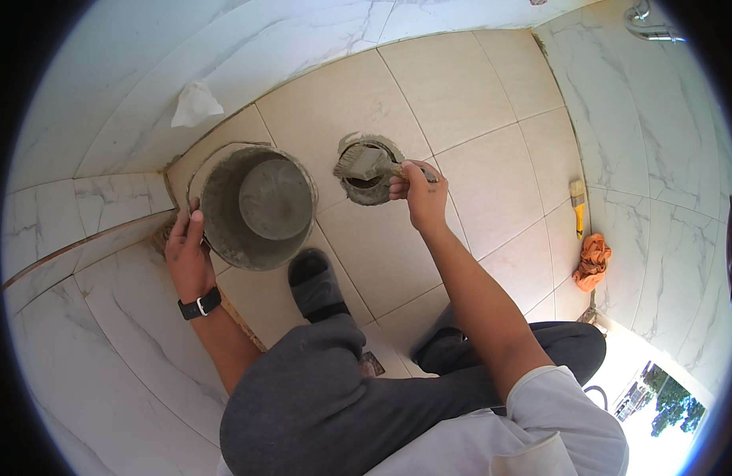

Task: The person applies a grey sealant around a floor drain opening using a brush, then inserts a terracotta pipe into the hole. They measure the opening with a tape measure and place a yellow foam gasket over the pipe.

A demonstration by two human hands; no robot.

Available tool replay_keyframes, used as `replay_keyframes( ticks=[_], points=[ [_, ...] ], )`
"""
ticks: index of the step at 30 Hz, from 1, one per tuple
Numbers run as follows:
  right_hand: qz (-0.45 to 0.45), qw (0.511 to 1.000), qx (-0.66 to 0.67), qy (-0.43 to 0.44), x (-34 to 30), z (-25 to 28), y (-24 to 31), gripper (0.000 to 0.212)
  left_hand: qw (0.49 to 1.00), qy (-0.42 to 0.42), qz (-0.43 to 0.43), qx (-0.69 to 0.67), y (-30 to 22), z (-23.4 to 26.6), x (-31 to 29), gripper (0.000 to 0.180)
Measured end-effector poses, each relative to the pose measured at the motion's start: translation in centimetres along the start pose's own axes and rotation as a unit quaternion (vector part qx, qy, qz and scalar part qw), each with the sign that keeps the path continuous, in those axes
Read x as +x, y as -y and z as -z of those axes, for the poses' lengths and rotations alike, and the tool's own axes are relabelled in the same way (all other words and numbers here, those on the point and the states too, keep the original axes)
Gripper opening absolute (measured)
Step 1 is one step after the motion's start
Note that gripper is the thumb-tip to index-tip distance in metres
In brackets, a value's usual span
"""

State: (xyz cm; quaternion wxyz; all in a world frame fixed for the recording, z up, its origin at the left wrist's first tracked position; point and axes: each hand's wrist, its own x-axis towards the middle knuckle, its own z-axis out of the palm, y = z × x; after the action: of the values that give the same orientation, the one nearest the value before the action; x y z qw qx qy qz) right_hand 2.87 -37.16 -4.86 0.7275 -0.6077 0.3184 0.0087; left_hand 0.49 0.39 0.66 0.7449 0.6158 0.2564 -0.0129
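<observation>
My right hand (421,193) is closed round the handle of a wide paintbrush (367,163), its bristles pointing left and coated in grey slurry. The brush is over a round floor hole ringed with wet grey cement (370,195), and hides part of it; whether the bristles touch the ring I cannot tell. To the left, a bucket (222,178) smeared with grey stands tilted, its opening toward me and a pool of grey slurry (275,200) inside. My left hand (187,252) grips the bucket's left side near the rim, thumb up and the other fingers partly hidden.
Beige floor tiles (493,170) lie between marbled walls (620,119). A second brush with a yellow handle (578,208) and a crumpled orange cloth (593,262) lie along the right wall. My sandalled foot (314,284) is just below the bucket. White paper or plastic (196,105) shows at the left wall.
</observation>
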Motion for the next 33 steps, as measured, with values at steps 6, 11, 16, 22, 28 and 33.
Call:
replay_keyframes(
  ticks=[6, 11, 16, 22, 28, 33],
  points=[
    [-0.013, 1.000, 0.002, 0.015, 3.0, -0.6, 1.8, 0.028, 1.000, 0.004, 0.001, -0.018, 0.5, 0.4, 0.3, 0.061],
    [-0.032, 0.994, 0.104, 0.021, 0.4, 1.2, -1.3, 0.031, 1.000, 0.002, -0.011, 0.002, 0.6, 0.6, 0.3, 0.061],
    [-0.114, 0.950, 0.288, -0.042, -1.2, 2.2, -3.3, 0.034, 1.000, 0.005, -0.006, 0.006, 0.4, 0.5, 0.2, 0.061],
    [-0.012, 0.999, 0.032, -0.038, -3.3, 1.0, -1.3, 0.033, 1.000, 0.001, -0.004, 0.015, 0.1, 0.1, 0.1, 0.061],
    [0.050, 0.996, -0.074, -0.002, -2.4, -2.6, -0.2, 0.030, 1.000, -0.006, -0.020, 0.021, 0.2, 0.0, 0.0, 0.060],
    [-0.016, 0.999, 0.000, 0.028, -0.2, -1.8, 0.9, 0.029, 1.000, 0.001, 0.002, -0.008, 0.3, 0.2, 0.2, 0.060]
  ],
)
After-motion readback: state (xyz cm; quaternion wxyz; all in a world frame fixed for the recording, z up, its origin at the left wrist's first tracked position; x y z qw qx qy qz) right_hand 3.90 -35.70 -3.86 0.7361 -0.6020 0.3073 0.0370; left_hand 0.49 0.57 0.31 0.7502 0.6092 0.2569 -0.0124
